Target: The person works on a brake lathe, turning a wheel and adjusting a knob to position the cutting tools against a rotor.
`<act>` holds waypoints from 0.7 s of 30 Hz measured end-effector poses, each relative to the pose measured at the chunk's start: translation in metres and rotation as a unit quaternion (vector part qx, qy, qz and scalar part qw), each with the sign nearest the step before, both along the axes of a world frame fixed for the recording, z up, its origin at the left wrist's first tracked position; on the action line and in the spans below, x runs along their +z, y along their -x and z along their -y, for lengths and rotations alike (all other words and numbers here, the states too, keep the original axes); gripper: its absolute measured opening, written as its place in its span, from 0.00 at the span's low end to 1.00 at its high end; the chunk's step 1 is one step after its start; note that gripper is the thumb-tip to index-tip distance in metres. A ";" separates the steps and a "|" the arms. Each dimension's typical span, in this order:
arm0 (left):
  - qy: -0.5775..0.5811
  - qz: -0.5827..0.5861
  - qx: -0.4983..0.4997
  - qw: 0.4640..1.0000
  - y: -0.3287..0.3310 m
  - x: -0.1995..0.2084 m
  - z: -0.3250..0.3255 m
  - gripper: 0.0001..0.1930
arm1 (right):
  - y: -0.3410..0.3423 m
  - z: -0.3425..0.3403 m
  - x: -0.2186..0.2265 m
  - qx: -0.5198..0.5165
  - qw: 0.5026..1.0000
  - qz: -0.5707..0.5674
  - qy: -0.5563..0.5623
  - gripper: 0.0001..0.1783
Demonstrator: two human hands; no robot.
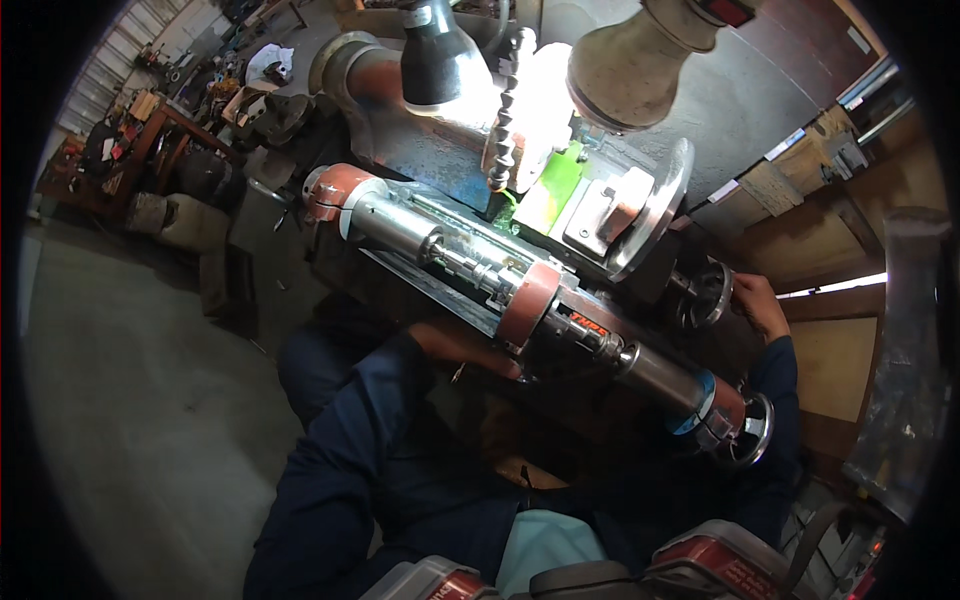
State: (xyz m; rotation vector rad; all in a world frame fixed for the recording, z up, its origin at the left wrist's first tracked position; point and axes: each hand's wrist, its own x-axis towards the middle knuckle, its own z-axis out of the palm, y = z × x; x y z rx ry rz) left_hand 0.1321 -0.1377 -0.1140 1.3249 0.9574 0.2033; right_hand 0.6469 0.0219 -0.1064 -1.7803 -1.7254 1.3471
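In front of me a metalworking machine carries a long steel shaft assembly (470, 268), held lengthwise between a left steel spindle (395, 228) and a right one (660, 380). A red-brown ring-shaped support (528, 305) surrounds its middle. At the right, my right hand (762, 305) is closed on the rim of a small handwheel (712, 298). My left hand (480, 352) reaches in low along the machine's near side, below the ring support. Its fingertips are in shadow, so whether they hold anything is hidden.
Two work lamps, one black (440, 60) and one beige (640, 65), hang over the machine beside a segmented coolant hose (505, 115). A larger handwheel (665, 205) stands behind, another (757, 430) at the right end. Cluttered shelving (150, 165) stands far left.
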 end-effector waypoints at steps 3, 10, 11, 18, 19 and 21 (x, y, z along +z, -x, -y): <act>-0.035 0.073 0.092 0.993 -0.004 -0.013 0.028 0.32 | -0.015 -0.002 -0.042 0.105 0.983 0.136 -0.069 0.13; -0.214 -0.180 0.263 0.924 -0.027 -0.052 0.064 0.34 | 0.031 0.044 0.027 0.296 0.929 0.222 0.027 0.13; -0.223 -0.236 0.261 0.909 -0.020 -0.056 0.068 0.29 | 0.047 0.043 0.044 0.261 0.931 0.138 0.214 0.14; 0.030 0.018 0.003 0.999 -0.057 -0.074 0.074 0.15 | 0.026 0.034 0.014 0.208 0.927 -0.006 0.312 0.15; 0.095 0.054 -0.006 0.994 -0.077 -0.065 0.073 0.15 | 0.001 0.034 -0.032 0.290 0.947 0.116 -0.077 0.14; 0.495 0.302 0.239 0.779 -0.079 -0.063 0.093 0.11 | 0.017 0.020 -0.064 0.332 0.802 0.193 -0.457 0.14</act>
